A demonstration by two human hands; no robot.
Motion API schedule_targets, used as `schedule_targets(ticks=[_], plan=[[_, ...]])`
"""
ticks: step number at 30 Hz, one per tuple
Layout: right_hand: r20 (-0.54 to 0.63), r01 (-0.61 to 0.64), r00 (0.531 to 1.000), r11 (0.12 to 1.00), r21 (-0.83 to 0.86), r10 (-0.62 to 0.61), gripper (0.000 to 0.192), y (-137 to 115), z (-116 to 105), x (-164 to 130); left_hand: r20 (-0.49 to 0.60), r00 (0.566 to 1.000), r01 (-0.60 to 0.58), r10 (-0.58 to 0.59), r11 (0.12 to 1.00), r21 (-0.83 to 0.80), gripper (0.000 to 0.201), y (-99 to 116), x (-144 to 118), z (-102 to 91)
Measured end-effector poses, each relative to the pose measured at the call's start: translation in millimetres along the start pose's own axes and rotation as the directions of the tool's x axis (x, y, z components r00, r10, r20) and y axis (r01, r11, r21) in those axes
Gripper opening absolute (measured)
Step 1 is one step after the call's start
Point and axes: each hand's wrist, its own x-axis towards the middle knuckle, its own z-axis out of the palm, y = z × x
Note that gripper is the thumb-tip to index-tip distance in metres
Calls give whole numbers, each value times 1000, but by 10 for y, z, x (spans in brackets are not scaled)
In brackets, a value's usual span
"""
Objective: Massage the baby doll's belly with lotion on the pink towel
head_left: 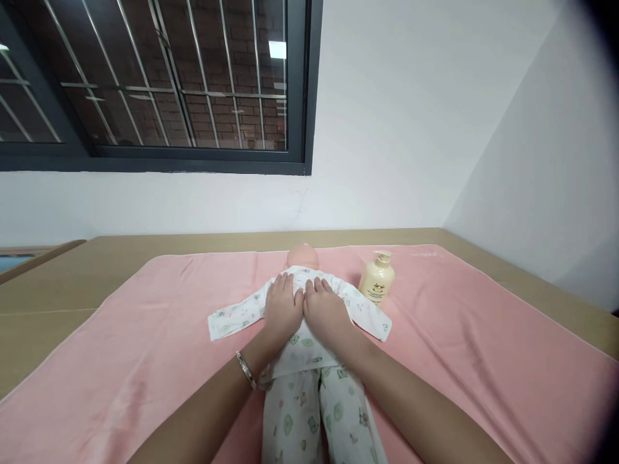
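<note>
A baby doll [303,256] lies on a pink sheet [184,374], its head toward the wall. It wears a white printed top [304,348] with both sleeves spread outward, and matching printed trousers [294,412]. My left hand [283,306] rests flat on the left side of the top's chest, fingers stretched toward the doll's head. Beside it, my right hand [325,309] lies flat on the right side of the chest. The thumbs are close together near the middle. Neither hand grips anything. A silver bangle [246,370] circles my left wrist.
A pale yellow pump bottle [377,280] stands on the sheet just beyond the doll's right-hand sleeve. Tan surface [68,290] borders the sheet. White walls rise behind and to the right, with a dark-framed barred window [193,161] at upper left.
</note>
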Motion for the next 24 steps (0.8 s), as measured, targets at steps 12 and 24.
schedule_targets(ticks=[12, 24], plan=[[-50, -29, 998, 983, 181, 39, 45, 259, 56, 158, -20, 1000, -9, 9, 1000, -23, 44, -8, -8, 7], [-80, -48, 994, 971, 235, 69, 45, 271, 115, 184, 6, 1000, 12, -11, 998, -62, 46, -12, 14, -13]])
